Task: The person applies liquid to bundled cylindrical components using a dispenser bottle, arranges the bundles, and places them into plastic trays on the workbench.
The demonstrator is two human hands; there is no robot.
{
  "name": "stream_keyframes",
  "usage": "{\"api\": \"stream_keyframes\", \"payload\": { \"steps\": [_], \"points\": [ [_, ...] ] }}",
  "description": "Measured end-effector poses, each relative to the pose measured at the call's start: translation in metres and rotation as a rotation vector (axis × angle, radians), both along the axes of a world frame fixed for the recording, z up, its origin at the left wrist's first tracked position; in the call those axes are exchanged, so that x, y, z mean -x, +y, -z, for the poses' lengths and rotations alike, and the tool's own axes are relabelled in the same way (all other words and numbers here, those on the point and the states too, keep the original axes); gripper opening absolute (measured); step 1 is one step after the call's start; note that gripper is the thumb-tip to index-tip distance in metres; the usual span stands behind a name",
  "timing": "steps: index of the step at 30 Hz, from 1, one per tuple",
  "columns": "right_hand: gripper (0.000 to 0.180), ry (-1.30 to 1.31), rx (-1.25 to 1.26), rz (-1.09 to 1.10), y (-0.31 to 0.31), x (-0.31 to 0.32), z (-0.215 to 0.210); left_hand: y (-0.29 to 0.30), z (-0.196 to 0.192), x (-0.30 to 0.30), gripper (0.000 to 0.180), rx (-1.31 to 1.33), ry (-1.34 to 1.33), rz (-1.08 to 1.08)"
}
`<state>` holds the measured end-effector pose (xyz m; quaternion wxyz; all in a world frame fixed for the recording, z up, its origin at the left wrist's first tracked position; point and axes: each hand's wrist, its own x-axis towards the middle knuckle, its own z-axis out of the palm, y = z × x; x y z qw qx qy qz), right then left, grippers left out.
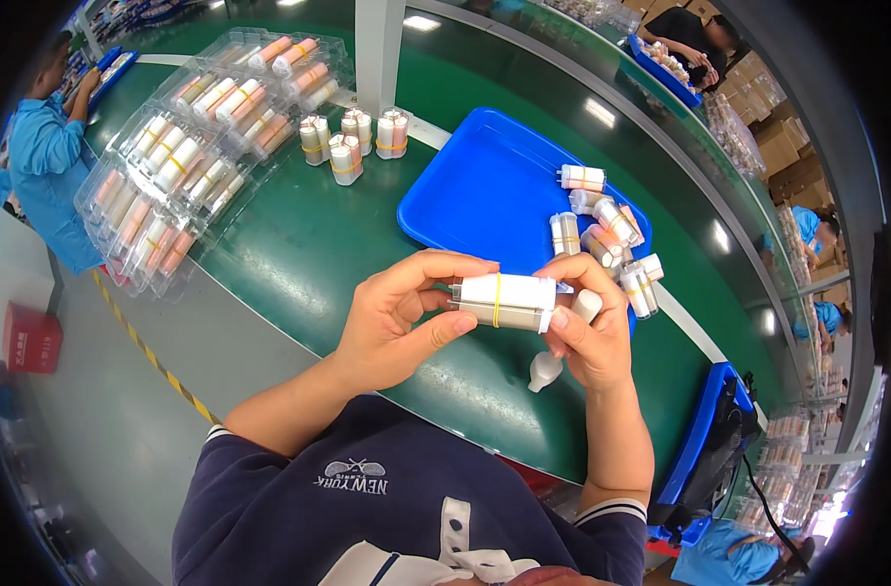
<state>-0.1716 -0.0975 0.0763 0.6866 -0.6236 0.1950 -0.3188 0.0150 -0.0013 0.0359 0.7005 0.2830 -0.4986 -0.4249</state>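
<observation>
My left hand [392, 327] and right hand [587, 337] clamp a banded tube bundle [504, 301] between them, finished bundles [352, 142] standing beyond, more waiting in the blue tray [475, 195].

A bundle of white plastic tubes [502, 301], smooth and faintly glossy, is bound by a thin yellow rubber band [497, 299] and pinched between bare left hand [392, 327] and right hand [587, 332]. Behind it, a bright blue plastic tray [475, 186] shines under the lights. The green belt [299, 254] has a smooth, slightly reflective, rubbery finish. Clear, glossy plastic packs [186, 156] catch glare. The person's navy sleeves [269, 508] look like soft matt cloth.
</observation>
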Motion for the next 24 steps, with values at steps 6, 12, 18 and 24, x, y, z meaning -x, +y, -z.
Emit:
{"api": "stream_keyframes", "payload": {
  "steps": [6, 12, 18, 24],
  "points": [
    [0.029, 0.004, 0.009, 0.015, 0.001, -0.002, -0.001, -0.001, 0.002, -0.001, 0.035, 0.043, -0.06, -0.051],
    [0.024, 0.097, -0.025, -0.007, 0.0, 0.0, 0.009, 0.005, -0.008, -0.003, 0.032, -0.087, 0.004, -0.051],
    [0.026, 0.166, -0.118, -0.012, -0.001, -0.001, 0.007, 0.002, -0.014, -0.001, 0.026, -0.173, 0.185, 0.044],
    [0.014, 0.135, 0.047, 0.212, -0.003, -0.003, 0.0, 0.0, -0.017, -0.031, 0.026, -0.227, -0.066, -0.074]
  ]
}}
